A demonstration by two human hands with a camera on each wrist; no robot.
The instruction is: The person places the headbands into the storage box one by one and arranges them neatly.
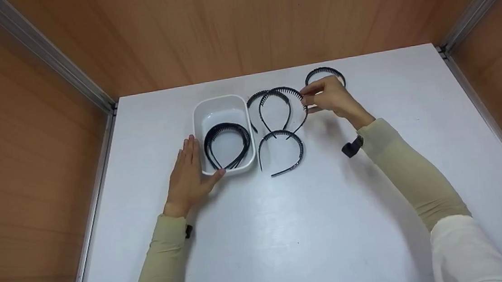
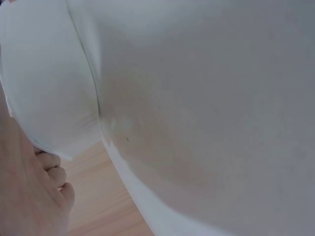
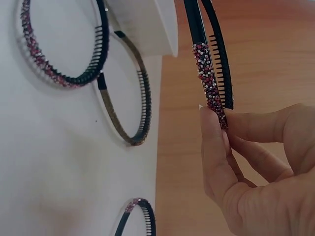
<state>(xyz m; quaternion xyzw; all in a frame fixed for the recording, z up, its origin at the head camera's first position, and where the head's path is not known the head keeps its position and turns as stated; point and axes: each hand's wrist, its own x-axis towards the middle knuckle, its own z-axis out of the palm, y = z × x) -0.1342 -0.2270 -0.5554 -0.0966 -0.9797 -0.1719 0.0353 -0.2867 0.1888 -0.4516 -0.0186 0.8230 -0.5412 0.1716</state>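
My right hand (image 1: pixel 331 97) pinches a black toothed headband (image 3: pixel 206 73) between thumb and fingertips; red and pale beads cover part of its band. It is raised off the table, its ends pointing toward the container side in the right wrist view. My left hand (image 1: pixel 186 178) lies along the left side of a white plastic container (image 1: pixel 220 98), fingers straight and thumb at the front rim. Several dark headbands (image 1: pixel 207 147) lie stacked inside it. Right of the container are a gold-toned headband (image 3: pixel 114 115) and a beaded one (image 1: pixel 301 150).
Another headband (image 1: pixel 324 69) lies at the back right, partly behind my right hand. The white table (image 1: pixel 260 249) is bordered by wood-look panels (image 1: pixel 241 28) at the back and both sides.
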